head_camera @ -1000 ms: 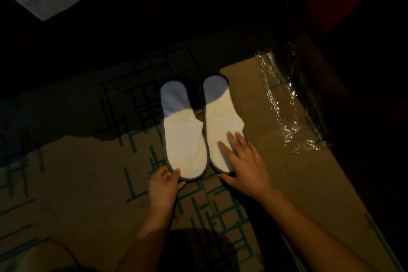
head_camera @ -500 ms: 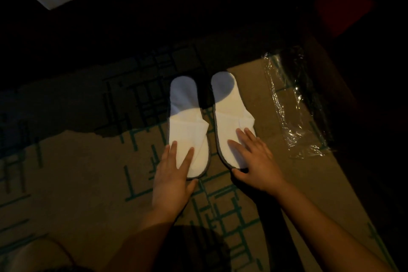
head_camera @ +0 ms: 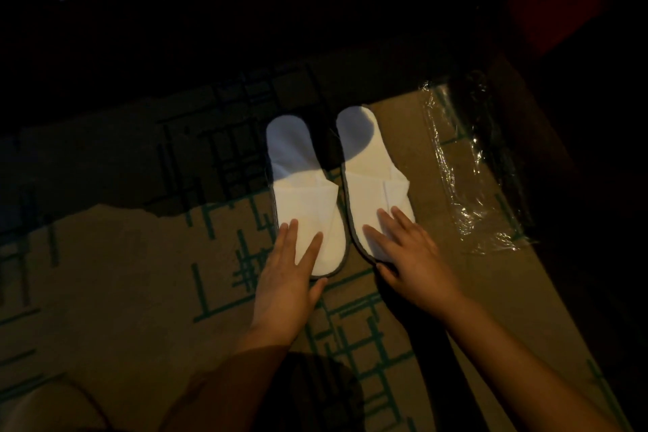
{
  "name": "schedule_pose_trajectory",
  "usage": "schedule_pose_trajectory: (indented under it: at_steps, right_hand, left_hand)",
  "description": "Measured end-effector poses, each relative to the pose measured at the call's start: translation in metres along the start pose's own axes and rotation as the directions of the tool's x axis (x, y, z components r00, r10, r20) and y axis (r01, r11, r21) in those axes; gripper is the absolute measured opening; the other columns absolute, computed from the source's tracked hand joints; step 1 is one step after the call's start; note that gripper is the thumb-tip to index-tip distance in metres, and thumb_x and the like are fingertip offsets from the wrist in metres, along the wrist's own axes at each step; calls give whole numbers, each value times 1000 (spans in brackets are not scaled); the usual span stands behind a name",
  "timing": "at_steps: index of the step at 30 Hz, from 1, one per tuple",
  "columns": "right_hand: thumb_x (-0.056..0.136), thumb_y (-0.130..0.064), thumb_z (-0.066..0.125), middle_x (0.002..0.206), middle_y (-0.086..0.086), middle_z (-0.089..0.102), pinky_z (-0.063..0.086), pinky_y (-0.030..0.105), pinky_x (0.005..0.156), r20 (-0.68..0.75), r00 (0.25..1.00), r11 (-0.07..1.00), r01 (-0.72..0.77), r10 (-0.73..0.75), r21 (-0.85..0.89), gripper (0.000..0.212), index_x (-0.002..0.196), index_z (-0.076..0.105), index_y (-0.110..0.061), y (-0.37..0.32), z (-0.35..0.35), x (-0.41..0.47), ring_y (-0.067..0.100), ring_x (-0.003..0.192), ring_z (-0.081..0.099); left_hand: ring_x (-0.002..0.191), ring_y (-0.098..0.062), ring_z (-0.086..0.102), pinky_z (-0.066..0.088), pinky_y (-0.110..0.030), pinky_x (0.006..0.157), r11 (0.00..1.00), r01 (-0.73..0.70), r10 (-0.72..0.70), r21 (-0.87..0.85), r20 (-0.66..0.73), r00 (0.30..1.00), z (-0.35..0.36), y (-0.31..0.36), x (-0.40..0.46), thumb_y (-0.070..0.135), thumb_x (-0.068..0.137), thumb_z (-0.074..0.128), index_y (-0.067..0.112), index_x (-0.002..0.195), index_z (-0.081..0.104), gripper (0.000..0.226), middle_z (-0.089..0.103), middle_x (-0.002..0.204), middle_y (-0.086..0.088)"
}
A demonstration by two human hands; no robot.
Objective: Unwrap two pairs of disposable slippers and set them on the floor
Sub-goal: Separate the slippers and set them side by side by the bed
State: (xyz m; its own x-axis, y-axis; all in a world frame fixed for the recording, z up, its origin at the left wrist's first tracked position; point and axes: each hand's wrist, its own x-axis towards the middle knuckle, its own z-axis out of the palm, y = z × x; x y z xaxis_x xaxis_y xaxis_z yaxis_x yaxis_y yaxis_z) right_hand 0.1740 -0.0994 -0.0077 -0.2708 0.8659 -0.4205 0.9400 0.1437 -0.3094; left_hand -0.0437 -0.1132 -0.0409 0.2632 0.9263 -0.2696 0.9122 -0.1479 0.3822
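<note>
1. The left hand (head_camera: 284, 286) lies flat, fingers spread, its grip holding nothing, fingertips pressed on the toe end of the left slipper (head_camera: 303, 193).
2. That white, grey-edged slipper rests on the patterned carpet (head_camera: 115, 273), heel end in shadow, just beside the right slipper (head_camera: 373, 179), the two parallel and apart.
3. The right hand (head_camera: 412, 261) is also flat and splayed, grip unclosed, covering the right slipper's toe end.
4. An empty clear plastic wrapper (head_camera: 470, 172) lies crumpled on the carpet near the right slipper, partly in darkness.
</note>
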Motion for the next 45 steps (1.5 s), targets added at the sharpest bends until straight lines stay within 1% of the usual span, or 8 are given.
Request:
schedule_pose_trajectory:
  at_steps: [5,6,10,13,23,29,34,45]
  right_hand:
    - [89,-27,52,160,-1,3,-6,35,111,-9,1000,1000,23,-23,-19,67,147,19,-32,3,-7,10,15,144,-11]
    - [89,-27,53,160,0,3,-5,35,111,-8,1000,999,25,-25,-24,67,147,20,-31,4,-9,13,16,146,-9]
    - [88,-30,52,161,-2,1,0,37,116,2,1000,998,10,-10,-64,68,147,18,-32,9,-20,30,17,147,-8]
    - [88,-30,52,161,-2,2,6,40,118,-5,1000,998,4,-5,-59,68,147,19,-32,11,-27,43,17,147,-7]
    - [88,-30,53,161,0,2,7,41,118,20,1000,994,-6,8,-110,69,147,18,-30,14,-44,72,18,147,-6]
    - [88,-32,52,161,0,2,7,41,118,25,1000,988,11,-7,-152,69,148,17,-30,17,-48,79,19,147,-6]
    - [87,-32,53,161,2,3,9,42,118,14,1000,988,14,-12,-156,70,147,19,-29,20,-50,86,20,148,-5]
    - [87,-33,55,161,3,1,8,43,118,47,998,984,44,-36,-175,70,147,19,-30,25,-58,93,21,147,-5]
  left_hand:
    - [136,-37,35,33,-46,102,1000,12,-12,-11,-30,999,0,4,7,34,68,76,25,136,42,76,35,148,-20]
    - [137,-37,32,29,-44,104,1000,7,-8,-15,-44,999,-1,4,10,34,70,75,25,136,41,75,33,150,-20]
    - [147,-27,1,13,-39,117,995,7,-9,-100,-20,1000,-7,6,27,35,85,58,30,144,22,70,3,159,-11]
    - [147,-26,0,8,-34,116,993,-3,-2,-121,-46,999,-14,8,41,35,86,56,29,145,21,69,3,159,-12]
    - [145,-31,11,17,-39,116,989,4,-18,-151,-90,996,-19,7,64,33,82,62,24,142,32,68,15,156,-19]
    - [146,-30,8,16,-39,117,988,26,-39,-153,-86,996,-18,8,69,35,83,61,26,143,29,68,12,157,-16]
    - [142,-32,19,28,-44,114,987,13,-32,-159,-118,992,-20,7,77,33,79,65,22,139,37,68,19,155,-16]
    - [143,-29,14,25,-40,114,991,58,-67,-118,-78,995,-26,7,84,40,82,59,28,142,28,69,11,157,-11]
